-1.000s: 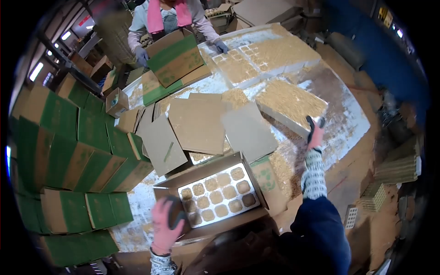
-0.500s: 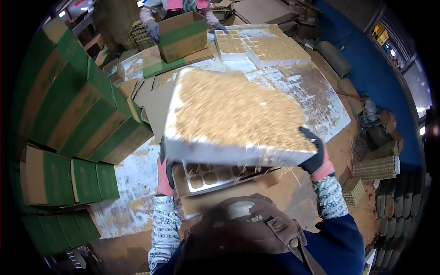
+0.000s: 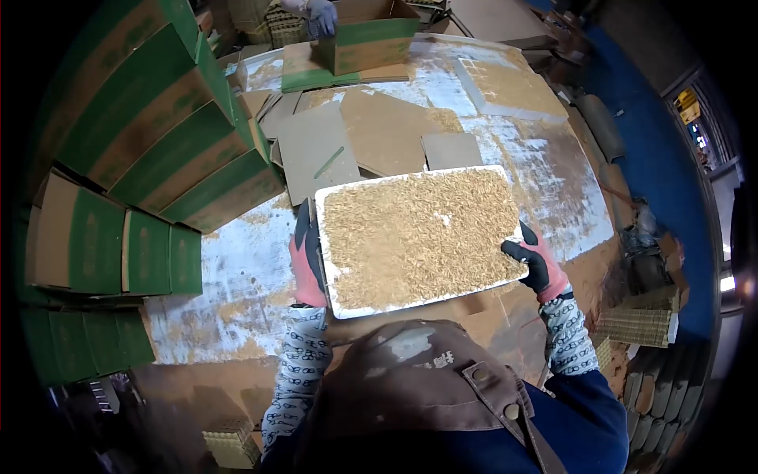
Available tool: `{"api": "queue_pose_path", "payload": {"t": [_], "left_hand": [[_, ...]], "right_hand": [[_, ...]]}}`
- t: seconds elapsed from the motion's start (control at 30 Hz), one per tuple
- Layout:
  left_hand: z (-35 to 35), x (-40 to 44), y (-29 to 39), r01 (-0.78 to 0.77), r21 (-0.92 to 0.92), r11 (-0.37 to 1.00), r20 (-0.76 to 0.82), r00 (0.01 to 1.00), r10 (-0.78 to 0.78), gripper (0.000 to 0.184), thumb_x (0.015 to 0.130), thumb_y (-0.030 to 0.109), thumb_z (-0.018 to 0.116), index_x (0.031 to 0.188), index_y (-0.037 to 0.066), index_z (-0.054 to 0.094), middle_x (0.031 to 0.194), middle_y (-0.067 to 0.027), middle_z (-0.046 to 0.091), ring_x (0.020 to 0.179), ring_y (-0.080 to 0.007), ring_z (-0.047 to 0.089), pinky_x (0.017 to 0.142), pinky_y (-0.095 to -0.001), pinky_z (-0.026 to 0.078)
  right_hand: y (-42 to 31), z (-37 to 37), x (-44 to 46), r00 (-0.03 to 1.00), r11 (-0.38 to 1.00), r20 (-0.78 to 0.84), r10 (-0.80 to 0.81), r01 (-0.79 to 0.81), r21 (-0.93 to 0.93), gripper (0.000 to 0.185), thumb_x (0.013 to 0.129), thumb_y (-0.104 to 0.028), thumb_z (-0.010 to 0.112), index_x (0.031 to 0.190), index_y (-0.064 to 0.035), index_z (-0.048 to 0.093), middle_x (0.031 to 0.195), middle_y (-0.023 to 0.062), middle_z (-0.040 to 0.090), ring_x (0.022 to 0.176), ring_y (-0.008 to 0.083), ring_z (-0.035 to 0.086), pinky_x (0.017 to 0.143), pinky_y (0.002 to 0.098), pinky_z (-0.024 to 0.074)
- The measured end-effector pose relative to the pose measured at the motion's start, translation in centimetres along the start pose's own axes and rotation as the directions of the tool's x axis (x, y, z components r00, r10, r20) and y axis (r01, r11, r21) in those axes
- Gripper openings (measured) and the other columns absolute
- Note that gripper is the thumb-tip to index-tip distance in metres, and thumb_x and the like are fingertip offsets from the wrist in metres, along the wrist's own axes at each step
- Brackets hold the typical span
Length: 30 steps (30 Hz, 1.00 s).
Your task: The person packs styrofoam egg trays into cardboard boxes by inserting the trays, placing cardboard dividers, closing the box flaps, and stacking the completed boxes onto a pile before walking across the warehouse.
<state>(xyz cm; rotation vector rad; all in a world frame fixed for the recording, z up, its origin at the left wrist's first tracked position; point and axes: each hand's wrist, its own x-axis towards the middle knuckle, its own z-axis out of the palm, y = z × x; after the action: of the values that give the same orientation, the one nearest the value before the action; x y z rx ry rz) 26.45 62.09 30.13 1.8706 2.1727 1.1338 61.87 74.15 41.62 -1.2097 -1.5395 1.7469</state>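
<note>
A white foam tray [image 3: 341, 311] lies nearly level in front of me, its top covered with loose tan husks [image 3: 418, 237]. My left hand [image 3: 306, 265], in a pink and black glove, grips the left end, its fingers partly hidden along the side. At the right end, my right hand [image 3: 538, 265] is closed on the edge, with thumb and fingertips over the rim. Under the near edge of the tray, some brown cardboard shows; what else lies beneath is hidden.
Green and brown cartons [image 3: 174, 134] are stacked at left. Flat cardboard sheets [image 3: 316, 150] lie beyond the tray. A co-worker's gloved hand [image 3: 322, 16] touches an open carton [image 3: 371, 47] at the back. Another husk-covered foam block [image 3: 513, 87] sits at back right.
The foam tray has come lower and nearer, from tilted to almost level, covering the compartmented box that showed beneath. Both my hands moved with it. At the back, the smaller foam tray is gone from view.
</note>
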Motion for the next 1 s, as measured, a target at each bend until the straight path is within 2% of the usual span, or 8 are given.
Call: {"api": "queue_pose_path", "payload": {"t": [0.1,0.17,0.27,0.4,0.53,0.73,0.87,1.0], "left_hand": [[-0.1,1.0,2.0,0.234,-0.661,0.713,-0.037,0.939,-0.343,0.04,0.087,0.018,0.049,0.124,0.001,0.049,0.12,-0.0131,0.052,0.109,-0.0219,0.051,0.092,-0.0325,0.041],[-2.4,2.4,5.3,0.342,-0.938,-0.047,0.336,0.872,-0.356,0.043,0.089,0.019,0.047,0.128,0.0,0.045,0.121,-0.0101,0.052,0.104,-0.018,0.054,0.087,-0.0319,0.045],[-2.2,1.7,5.2,0.269,-0.77,0.578,0.089,0.943,-0.32,0.044,0.089,0.018,0.046,0.13,0.0,0.043,0.116,-0.008,0.055,0.098,-0.0152,0.057,0.083,-0.0293,0.047],[-2.5,1.0,1.7,0.618,-0.659,0.428,0.45,0.78,-0.434,0.057,0.082,0.014,0.061,0.132,-0.002,0.039,0.124,-0.017,0.052,0.112,-0.0238,0.051,0.095,-0.0328,0.039],[-4.1,1.3,3.8,0.436,-0.205,0.876,0.389,0.858,-0.336,0.073,0.075,0.014,0.065,0.137,0.0,0.03,0.123,-0.0202,0.053,0.114,-0.0271,0.051,0.097,-0.0331,0.039],[-6.1,3.1,2.0,0.558,-0.197,0.806,0.532,0.752,-0.39,0.064,0.078,0.013,0.059,0.135,0.0,0.033,0.12,-0.0188,0.054,0.111,-0.0266,0.053,0.096,-0.0332,0.039],[-4.8,3.1,-4.2,0.463,-0.193,0.865,0.419,0.836,-0.354,0.053,0.092,0.033,0.049,0.132,-0.001,0.04,0.12,-0.0112,0.051,0.109,-0.0179,0.051,0.09,-0.0307,0.042],[2.5,8.3,-10.1,0.738,-0.562,0.373,0.269,0.59,-0.762,0.062,0.085,0.038,0.06,0.13,-0.001,0.041,0.12,-0.0099,0.052,0.099,-0.0157,0.054,0.079,-0.0292,0.046]], "right_hand": [[-0.3,0.8,0.3,1.0,0.98,0.003,-0.001,0.002,-0.2,0.051,0.08,-0.015,0.064,0.126,0.0004,0.048,0.112,0.0045,0.059,0.098,0.0112,0.052,0.088,0.0269,0.0407],[0.4,0.6,2.1,0.983,0.928,0.096,0.156,-0.112,-0.355,0.052,0.081,-0.018,0.064,0.126,0.0015,0.046,0.106,0.0053,0.06,0.093,0.0121,0.053,0.083,0.0275,0.0431],[2.0,2.4,2.5,0.975,0.529,-0.07,0.212,-0.175,-0.83,0.06,0.083,-0.022,0.061,0.126,0.0072,0.033,0.083,0.0151,0.062,0.07,0.0262,0.061,0.064,0.0359,0.0488],[4.3,3.7,3.3,0.994,0.013,0.093,-0.064,0.094,-0.995,0.036,0.081,-0.02,0.054,0.107,0.0044,0.046,0.082,0.0174,0.063,0.075,0.0292,0.064,0.065,0.0375,0.0502],[7.3,4.2,6.2,0.931,-0.25,0.36,-0.063,0.335,-0.909,0.026,0.07,-0.023,0.067,0.088,-0.0049,0.06,0.08,0.0072,0.065,0.08,0.0217,0.064,0.066,0.033,0.0497],[-2.7,-2.7,12.4,0.971,0.898,0.168,-0.172,0.225,-0.379,0.047,0.072,-0.028,0.072,0.109,-0.003,0.059,0.081,0.0096,0.066,0.07,0.0186,0.062,0.066,0.0313,0.0499],[10.9,-13.7,22.2,0.83,0.72,-0.366,-0.421,0.06,-0.691,0.09,0.065,-0.023,0.077,0.138,-0.0024,0.028,0.119,0.0182,0.054,0.107,0.0245,0.054,0.087,0.0348,0.0458],[21.0,-14.7,25.4,0.921,0.834,-0.38,-0.081,-0.146,-0.532,0.103,0.059,-0.021,0.082,0.14,-0.0026,0.02,0.125,0.0238,0.047,0.115,0.0313,0.048,0.092,0.0355,0.0423]]}}
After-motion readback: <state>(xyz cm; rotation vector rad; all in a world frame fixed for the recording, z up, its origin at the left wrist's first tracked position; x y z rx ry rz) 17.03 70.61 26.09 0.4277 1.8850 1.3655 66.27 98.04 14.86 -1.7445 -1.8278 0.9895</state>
